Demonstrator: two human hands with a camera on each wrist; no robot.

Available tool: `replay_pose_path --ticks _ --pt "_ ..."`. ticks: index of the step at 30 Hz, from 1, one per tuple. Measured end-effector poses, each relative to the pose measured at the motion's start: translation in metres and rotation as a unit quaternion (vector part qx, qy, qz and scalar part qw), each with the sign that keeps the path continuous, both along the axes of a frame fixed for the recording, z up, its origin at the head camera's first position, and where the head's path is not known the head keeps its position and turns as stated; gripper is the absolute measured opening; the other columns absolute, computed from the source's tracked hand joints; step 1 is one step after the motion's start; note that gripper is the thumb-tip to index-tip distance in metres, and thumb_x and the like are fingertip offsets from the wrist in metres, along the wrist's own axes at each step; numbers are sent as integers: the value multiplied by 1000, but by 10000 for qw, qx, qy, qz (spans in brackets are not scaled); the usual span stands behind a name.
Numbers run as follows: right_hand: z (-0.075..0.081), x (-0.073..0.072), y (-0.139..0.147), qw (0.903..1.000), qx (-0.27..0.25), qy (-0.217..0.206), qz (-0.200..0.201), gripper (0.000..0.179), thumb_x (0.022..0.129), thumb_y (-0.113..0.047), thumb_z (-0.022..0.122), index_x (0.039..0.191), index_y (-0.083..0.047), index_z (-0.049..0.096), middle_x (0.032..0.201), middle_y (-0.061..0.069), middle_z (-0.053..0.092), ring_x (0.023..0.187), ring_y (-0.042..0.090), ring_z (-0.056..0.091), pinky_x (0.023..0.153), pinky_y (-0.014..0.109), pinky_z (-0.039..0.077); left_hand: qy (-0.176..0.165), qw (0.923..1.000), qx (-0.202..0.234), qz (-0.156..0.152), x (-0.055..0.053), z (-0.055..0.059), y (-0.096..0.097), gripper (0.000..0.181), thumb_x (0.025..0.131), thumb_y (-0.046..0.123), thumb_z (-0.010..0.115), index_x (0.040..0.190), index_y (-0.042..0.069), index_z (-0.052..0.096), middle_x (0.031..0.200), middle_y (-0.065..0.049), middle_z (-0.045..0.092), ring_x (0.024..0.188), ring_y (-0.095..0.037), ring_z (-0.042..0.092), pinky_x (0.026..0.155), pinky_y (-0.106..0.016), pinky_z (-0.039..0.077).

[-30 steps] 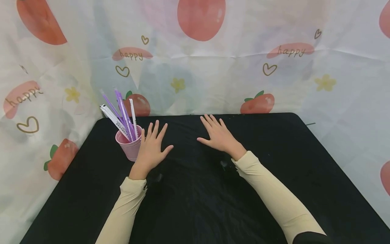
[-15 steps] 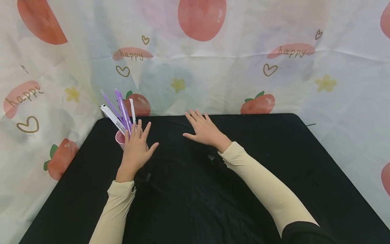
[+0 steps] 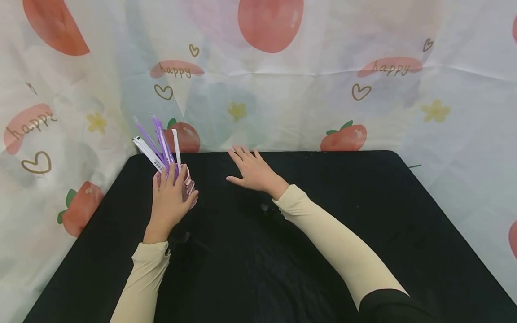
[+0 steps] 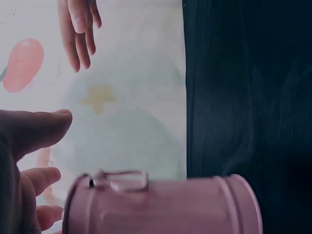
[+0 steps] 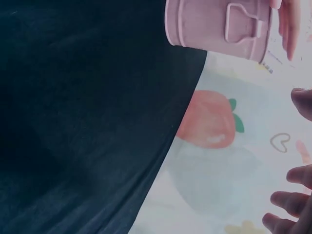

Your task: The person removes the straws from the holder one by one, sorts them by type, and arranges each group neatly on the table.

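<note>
At the back left of the black table stands a small pink bucket holding several wrapped straws, purple ones and white-wrapped ones. My left hand is over the near side of the bucket, fingers spread and overlapping its rim and the straws' lower parts. In the left wrist view the left thumb stands away from the bucket, fingertips close to its rim. My right hand hovers to the right of the bucket, palm down, fingers extended, holding nothing.
A white cloth backdrop with printed fruit, hearts and lettering hangs right behind the table's back edge and along its left side. A wire handle lies against the bucket's side.
Both hands have moved left. The left hand has come from the bucket's right side to in front of it; the right hand has followed toward the bucket. The bucket has hardly moved.
</note>
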State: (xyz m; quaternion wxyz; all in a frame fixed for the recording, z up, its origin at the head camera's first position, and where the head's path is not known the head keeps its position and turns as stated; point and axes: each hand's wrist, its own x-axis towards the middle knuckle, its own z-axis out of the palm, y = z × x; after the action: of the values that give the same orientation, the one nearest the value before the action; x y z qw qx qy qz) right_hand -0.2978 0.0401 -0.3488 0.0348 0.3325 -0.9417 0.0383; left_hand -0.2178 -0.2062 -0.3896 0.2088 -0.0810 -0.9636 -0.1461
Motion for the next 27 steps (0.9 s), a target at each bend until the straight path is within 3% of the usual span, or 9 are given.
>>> replay_pose_path --ticks 11,19,23,27 --pt "4 -5 -31 9975 -420 -453 334 79 94 -55 41 152 -14 6 159 7 9 147 25 9 119 51 11 -152 9983 424 378 -2 -2 -27 80 86 38 60 149 8 22 153 -28 16 140 -49 14 112 -66 8" --pt "4 -8 -56 9935 -806 -666 458 78 94 -54 44 152 -15 9 158 7 15 147 22 15 119 50 14 -368 9940 917 458 -3 -6 -39 86 87 37 62 149 1 14 152 -31 15 139 -50 16 110 -68 13" --pt "2 -11 -68 9895 -1076 -810 525 77 94 -52 45 152 -14 10 158 7 18 145 21 19 118 49 18 -654 9861 1466 436 -6 -10 -46 93 87 35 64 150 1 4 154 -28 12 140 -47 16 110 -66 15" --pt "0 -15 -80 9833 -1411 -1015 531 76 94 -49 46 152 -14 11 157 6 21 144 20 25 117 41 24 -970 9689 2249 364 -8 -14 -50 101 86 34 66 150 3 -5 154 -26 15 140 -45 22 111 -61 21"
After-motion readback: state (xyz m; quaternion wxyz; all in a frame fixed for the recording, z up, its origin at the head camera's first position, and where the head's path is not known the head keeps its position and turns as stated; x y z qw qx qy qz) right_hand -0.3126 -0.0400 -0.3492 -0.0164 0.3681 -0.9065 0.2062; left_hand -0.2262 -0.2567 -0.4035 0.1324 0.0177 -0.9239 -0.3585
